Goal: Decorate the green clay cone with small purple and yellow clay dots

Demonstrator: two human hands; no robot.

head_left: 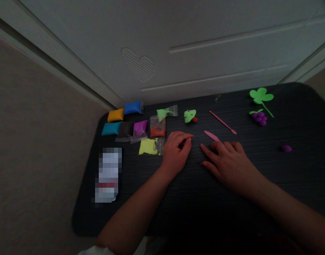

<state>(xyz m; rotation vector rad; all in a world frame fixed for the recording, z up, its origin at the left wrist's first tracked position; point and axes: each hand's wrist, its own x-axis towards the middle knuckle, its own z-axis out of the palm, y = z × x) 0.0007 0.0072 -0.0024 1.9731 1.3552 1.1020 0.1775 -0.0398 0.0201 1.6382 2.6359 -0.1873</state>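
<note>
While L hand is resting half-curled, grip unclear, R hand is resting loosely spread, empty afaict, by a flat pink plastic knife. Just beyond, a green-topped, red-stemmed clay mushroom is looking done, ditto purple clay grapes far R; small coloured clay packs far L are holding unused clay.

1. Nearest me, a pink blade-shaped tool lies flat at a slant, its tapered far end toward my left.
2. Beyond it I see a slim pink stick tool, similarly slanted, its near end flattened.
3. Left of both lies my clay figure: pale green cap with small pinkish dots, orange-red stem pointing rightward.
4. Farther left, my clear bag of yellow clay lies flat.
</note>
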